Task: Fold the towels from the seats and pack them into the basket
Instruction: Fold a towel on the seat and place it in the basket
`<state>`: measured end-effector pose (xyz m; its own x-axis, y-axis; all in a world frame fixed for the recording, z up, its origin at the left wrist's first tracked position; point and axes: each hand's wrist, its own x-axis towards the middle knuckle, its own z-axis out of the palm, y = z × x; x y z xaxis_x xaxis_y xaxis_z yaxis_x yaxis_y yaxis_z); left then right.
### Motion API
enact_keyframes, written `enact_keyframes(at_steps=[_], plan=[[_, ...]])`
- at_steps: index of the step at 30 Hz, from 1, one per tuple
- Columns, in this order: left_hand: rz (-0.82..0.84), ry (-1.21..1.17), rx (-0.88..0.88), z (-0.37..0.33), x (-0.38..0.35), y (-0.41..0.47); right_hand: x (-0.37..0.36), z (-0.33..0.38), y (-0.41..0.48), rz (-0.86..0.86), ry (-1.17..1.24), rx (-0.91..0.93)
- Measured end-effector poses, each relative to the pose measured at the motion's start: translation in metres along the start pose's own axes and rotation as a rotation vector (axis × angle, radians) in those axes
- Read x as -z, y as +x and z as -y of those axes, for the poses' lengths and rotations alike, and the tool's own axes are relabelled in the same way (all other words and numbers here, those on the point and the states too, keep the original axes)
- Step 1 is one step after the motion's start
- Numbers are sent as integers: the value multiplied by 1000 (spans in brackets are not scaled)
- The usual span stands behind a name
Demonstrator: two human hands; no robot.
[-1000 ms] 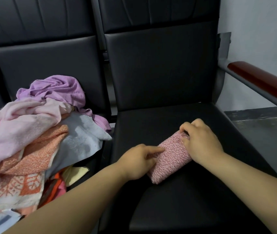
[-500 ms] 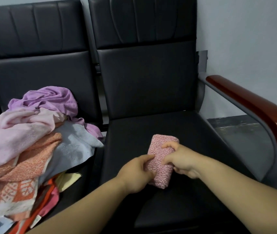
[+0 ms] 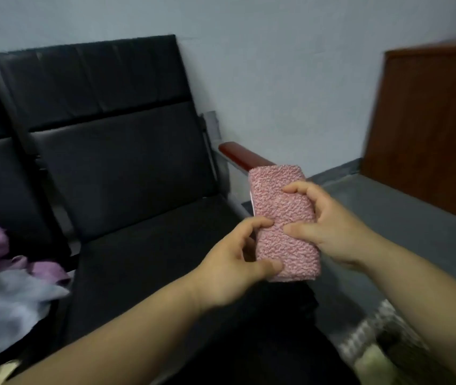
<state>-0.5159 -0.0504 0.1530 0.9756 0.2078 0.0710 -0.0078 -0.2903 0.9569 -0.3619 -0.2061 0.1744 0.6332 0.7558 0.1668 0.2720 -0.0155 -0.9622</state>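
As our left hand (image 3: 229,262) and right hand (image 3: 332,226) pinch the folded pink terry towel (image 3: 282,215) aloft, right of the black padded seat (image 3: 149,262), its long axis runs near-to-far; what seems a blurred pale basket (image 3: 371,332) lies near right.

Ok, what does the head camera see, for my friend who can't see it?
The left hand and right hand hold a folded pink towel up over a black seat. At the left edge, other towels lie heaped.

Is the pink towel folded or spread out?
Folded: the pink towel is a compact, thick rectangle, gripped on its two sides by the left hand and the right hand.
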Motion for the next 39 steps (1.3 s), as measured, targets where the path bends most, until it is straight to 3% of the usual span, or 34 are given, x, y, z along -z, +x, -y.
enact_keyframes(at_steps=[4,7,13,18,23,26,30,33,37,39], plan=[[401,142,55,19,-88,53,78,-82,-89,-210,57,-134],[637,419,51,48,-149,89,111,-160,-156,-387,-7,-260],[851,884,116,124,-224,145,117,-294,-251,-467,46,-673],[915,980,201,175,-247,165,107,-386,-267,-646,216,-934],[891,953,268,200,-262,160,88,-452,-258,-711,244,-1079],[871,939,260,206,-264,160,75,-482,-262,-674,107,-1095],[881,939,274,204,-263,159,74,-537,-279,-442,-178,-1254],[894,901,327,189,-258,157,88,-484,-264,-256,-386,-1265],[821,857,342,144,-237,155,111,-364,-221,-96,-554,-1097],[714,870,318,110,-213,152,111,-305,-194,-112,-606,-963]])
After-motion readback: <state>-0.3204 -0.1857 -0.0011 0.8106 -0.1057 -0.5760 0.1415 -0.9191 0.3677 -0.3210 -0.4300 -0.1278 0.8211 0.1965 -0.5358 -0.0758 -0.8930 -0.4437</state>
